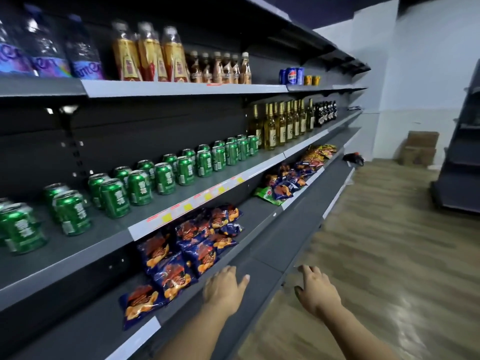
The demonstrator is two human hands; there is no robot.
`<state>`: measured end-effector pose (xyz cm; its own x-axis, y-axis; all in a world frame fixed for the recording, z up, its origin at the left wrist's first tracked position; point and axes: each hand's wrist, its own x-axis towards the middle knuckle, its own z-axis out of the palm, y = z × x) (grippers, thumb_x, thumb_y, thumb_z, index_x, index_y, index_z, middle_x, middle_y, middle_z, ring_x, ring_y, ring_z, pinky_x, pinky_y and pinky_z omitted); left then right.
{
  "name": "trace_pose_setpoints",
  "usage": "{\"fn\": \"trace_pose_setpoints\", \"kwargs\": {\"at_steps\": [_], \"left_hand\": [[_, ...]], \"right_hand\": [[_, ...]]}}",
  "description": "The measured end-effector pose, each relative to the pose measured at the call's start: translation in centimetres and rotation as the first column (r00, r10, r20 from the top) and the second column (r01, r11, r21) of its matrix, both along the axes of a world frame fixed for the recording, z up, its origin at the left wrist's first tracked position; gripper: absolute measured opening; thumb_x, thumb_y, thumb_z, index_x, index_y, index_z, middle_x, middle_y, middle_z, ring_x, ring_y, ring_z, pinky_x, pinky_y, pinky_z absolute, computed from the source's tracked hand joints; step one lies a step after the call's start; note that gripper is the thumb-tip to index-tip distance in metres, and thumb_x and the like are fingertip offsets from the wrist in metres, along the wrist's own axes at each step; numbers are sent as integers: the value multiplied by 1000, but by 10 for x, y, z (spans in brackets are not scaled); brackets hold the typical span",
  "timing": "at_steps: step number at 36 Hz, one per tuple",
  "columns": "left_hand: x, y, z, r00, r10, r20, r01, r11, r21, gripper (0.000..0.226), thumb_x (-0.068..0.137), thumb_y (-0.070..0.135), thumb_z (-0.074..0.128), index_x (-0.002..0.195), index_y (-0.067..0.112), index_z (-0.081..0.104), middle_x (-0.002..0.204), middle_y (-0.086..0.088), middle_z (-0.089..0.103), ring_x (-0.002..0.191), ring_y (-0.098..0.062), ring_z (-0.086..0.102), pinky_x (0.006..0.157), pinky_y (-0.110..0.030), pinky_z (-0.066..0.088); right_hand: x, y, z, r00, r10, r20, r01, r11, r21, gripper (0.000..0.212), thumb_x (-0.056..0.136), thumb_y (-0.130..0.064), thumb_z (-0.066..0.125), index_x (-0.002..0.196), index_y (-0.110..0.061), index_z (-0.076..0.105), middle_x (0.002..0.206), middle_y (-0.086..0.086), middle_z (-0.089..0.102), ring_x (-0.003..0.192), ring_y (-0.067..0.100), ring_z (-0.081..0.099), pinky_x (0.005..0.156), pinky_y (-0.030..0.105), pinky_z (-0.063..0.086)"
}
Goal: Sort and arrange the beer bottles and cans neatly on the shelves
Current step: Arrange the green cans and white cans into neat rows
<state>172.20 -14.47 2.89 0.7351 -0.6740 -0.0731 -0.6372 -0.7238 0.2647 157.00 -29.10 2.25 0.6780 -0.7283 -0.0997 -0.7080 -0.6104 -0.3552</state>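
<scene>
Both hands, left (pixel 224 288) and right (pixel 315 289), hang empty with loose, wide grip, well below the cans (pixel 166 175) and bottles (pixel 283 123) on the shelf (pixel 197 201).

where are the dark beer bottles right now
In the head view, the dark bottles stand at the far right end of the middle shelf, just past the golden bottles, well beyond the green cans.
</scene>
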Motion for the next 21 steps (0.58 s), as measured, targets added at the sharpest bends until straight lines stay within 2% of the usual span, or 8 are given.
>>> {"fn": "trace_pose_setpoints", "kwargs": {"at_steps": [10,16,21], "left_hand": [[58,-175,3,999,-15,-38,14,999,-35,58,101,52,31,147,17,37,150,0,42,135,-20,43,107,-34,37],[104,-292,10,998,-13,-63,10,999,-43,53,100,54,29,138,21,49,136,-1,54,122,-22,53,98,-36,44],[118,-384,1,996,-51,-68,51,999,4,56,101,53,30,143,19,43,145,-1,48,130,-21,48,102,-32,40]], "right_hand": [[53,-162,8,996,52,-77,-55,998,-34,49,95,-35,46,141,-22,34,144,2,38,131,24,40,103,33,40],[83,-267,21,992,53,-113,-60,996,-59,52,95,-35,46,143,-22,33,146,1,36,133,25,38,102,31,39],[92,-356,18,991,32,-132,-38,998,-40,51,96,-34,47,143,-20,33,146,3,37,133,26,38,101,33,40]]}}
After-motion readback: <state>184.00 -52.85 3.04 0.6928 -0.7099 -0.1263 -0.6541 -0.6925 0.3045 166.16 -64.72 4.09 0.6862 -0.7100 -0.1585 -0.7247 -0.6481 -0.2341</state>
